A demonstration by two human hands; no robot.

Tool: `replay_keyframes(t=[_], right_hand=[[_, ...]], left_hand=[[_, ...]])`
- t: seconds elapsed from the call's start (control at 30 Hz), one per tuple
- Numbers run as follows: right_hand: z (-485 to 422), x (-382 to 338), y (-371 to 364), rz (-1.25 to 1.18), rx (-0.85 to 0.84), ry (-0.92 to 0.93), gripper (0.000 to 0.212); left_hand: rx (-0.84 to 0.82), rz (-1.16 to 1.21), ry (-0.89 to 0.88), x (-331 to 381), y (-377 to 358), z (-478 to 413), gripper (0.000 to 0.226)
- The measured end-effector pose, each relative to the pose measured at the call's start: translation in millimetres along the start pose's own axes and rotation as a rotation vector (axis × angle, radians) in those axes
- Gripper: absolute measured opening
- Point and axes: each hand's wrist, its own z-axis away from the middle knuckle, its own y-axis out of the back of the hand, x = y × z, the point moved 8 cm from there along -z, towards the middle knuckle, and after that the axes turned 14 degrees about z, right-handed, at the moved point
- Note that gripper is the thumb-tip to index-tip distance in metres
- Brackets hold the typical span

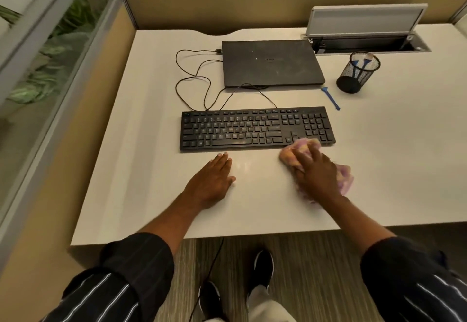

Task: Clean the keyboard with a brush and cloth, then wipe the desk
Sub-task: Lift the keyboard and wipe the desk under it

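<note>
Head view: you stand at a white bench (391, 157), both forearms reaching over its near edge.
Left hand: your left hand (212, 177) lies flat on the bench, fingers straight and together, holding nothing, just in front of the keyboard.
Right hand: your right hand (316, 172) is spread over a bunched cloth, pressing it down on the bench; the fingers are splayed, not clenched.
Cloth: the pink and yellow cloth (300, 146) sits under that hand, its far end touching the keyboard's near right corner.
Keyboard: the black keyboard (252, 127) lies square across the middle of the bench, its cable (194, 76) looping back to the left.
Brush: a slim blue brush (330, 98) lies loose on the bench, between the keyboard's far right corner and the cup.
Laptop: a closed dark laptop (270, 63) lies behind the keyboard.
Cup: a black mesh cup (353, 76) stands right of the laptop with blue tools inside.
</note>
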Motion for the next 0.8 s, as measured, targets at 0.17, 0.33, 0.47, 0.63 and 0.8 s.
replay_keyframes(t=[0.17,0.33,0.47,0.63,0.8], right_hand=[[58.7,-106.9,1.3,0.008,-0.119,0.391,0.058],[104.7,-149.8,26.7,-0.112,-0.186,0.829,0.053],[44.0,-117.4,28.0,-0.088,-0.074,0.407,0.052],[56.8,-156.7,19.1,-0.051,-0.111,0.395,0.059],[127.9,-219.4,28.7,-0.067,-0.112,0.875,0.058]], left_hand=[[-0.03,0.074,-0.006,-1.4,-4.5,14.7,0.057],[-0.062,0.133,-0.033,0.7,-3.1,27.5,0.056],[-0.028,0.145,-0.047,-5.4,2.1,31.2,0.055],[-0.02,0.203,-0.059,-8.7,5.0,29.4,0.058],[-0.057,0.194,-0.055,-13.4,4.3,25.6,0.061]])
